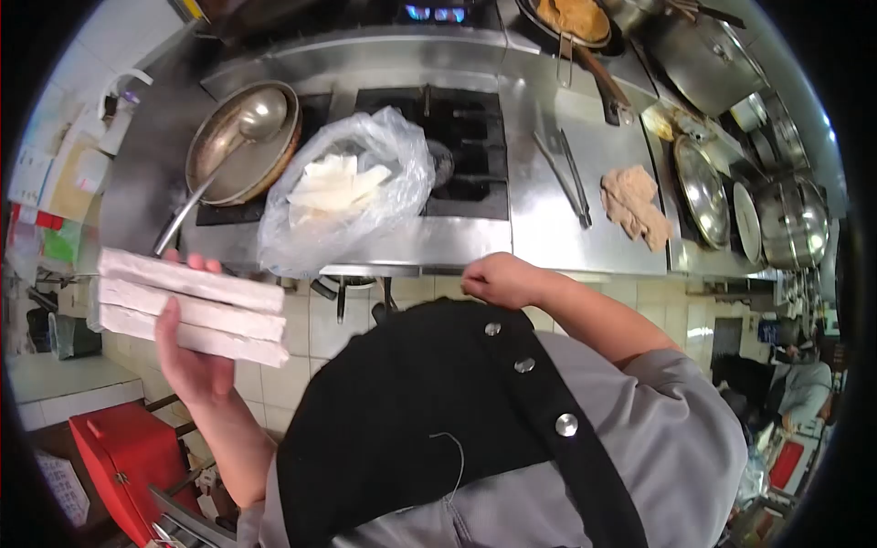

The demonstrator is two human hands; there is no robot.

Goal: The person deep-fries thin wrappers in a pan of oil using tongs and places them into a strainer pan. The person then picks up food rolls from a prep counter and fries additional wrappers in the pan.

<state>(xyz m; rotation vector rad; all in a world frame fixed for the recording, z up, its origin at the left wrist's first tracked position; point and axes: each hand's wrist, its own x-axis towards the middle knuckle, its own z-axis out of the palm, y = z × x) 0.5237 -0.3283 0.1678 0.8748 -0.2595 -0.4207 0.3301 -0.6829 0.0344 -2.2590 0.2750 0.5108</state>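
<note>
White strips (215, 312), stacked and gripped in the left hand (199, 367) just in front of the metal table (585, 248), could slide onto the floor (276, 385) if thumb pressure slackens; the right hand (500, 279) is curled closed, any contents hidden.

No words or numbers can be read; the white paper (64, 486) with blue marks is too blurry.

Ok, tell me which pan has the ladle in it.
The left-hand pan, beside the clear plastic bag. The ladle's bowl lies inside it, whereas the pan at upper right shows orange-brown food.
</note>
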